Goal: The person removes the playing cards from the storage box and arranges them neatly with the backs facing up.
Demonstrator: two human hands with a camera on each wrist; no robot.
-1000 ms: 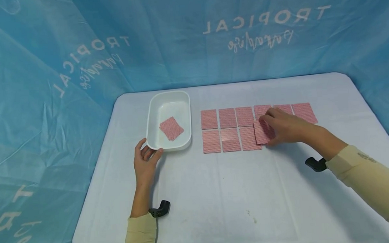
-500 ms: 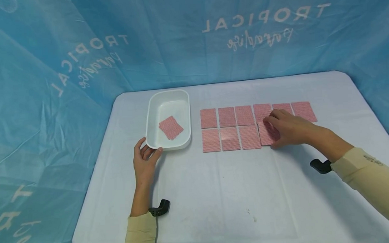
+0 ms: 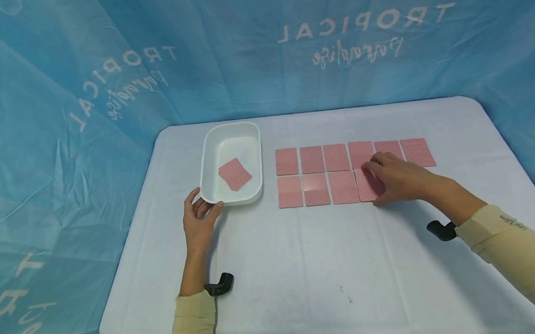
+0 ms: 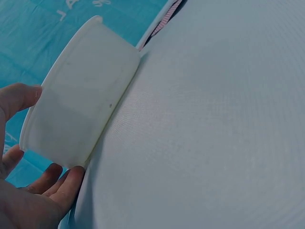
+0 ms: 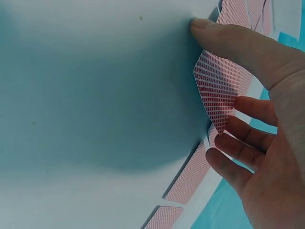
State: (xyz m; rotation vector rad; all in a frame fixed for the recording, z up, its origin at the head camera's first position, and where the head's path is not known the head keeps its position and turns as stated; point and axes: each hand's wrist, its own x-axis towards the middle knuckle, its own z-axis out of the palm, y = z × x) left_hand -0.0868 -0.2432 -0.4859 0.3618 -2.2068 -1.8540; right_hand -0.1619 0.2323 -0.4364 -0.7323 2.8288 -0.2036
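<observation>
Red-backed cards lie face down in two rows on the white table (image 3: 324,263): a far row (image 3: 335,157) of several and a near row (image 3: 316,190). My right hand (image 3: 374,183) covers the near row's rightmost card (image 3: 363,187). In the right wrist view my right hand (image 5: 205,81) holds that card (image 5: 220,102) by its edges, thumb against fingertips, one corner raised. My left hand (image 3: 205,202) grips the near corner of a white tray (image 3: 205,159) that holds one red card (image 3: 235,174). The left wrist view shows the thumb on the tray (image 4: 81,105) rim and fingers under it.
A blue plastic sheet (image 3: 114,84) printed "TROPICAL" hangs behind and to the left of the table. Black wrist mounts (image 3: 219,285) (image 3: 440,230) show by each sleeve. The table's left edge (image 3: 133,260) runs close to my left arm.
My right hand has slid its card rightward and squared it into line at the end of the near row; before, it sat tilted over the neighbouring card. The left hand has stayed on the tray.
</observation>
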